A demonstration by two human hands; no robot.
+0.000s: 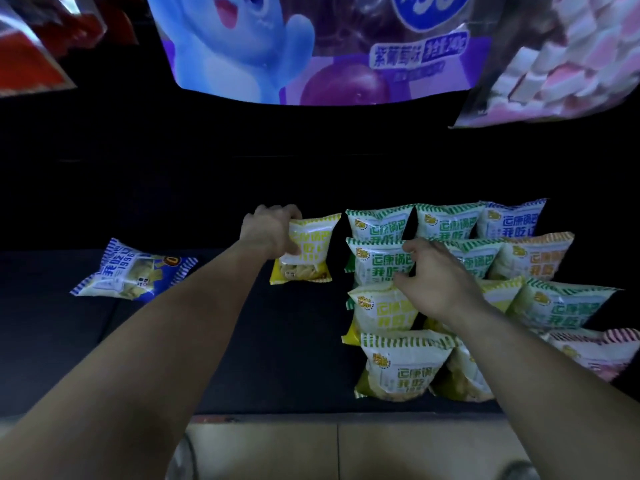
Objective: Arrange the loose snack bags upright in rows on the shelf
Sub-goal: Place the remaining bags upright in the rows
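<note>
Yellow snack bag (306, 252) upright, gripped at its left edge by left hand (268, 230).

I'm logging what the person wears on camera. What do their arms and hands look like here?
Both forearms are bare as far as the frame shows, with no sleeves in view. The left hand and right hand are ungloved; no watch, ring or bracelet is visible in this dim light.

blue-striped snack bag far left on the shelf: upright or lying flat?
Lying flat. The blue-striped snack bag rests face-up on the dark shelf, skewed, apart from the upright rows and untouched by either hand.
</note>
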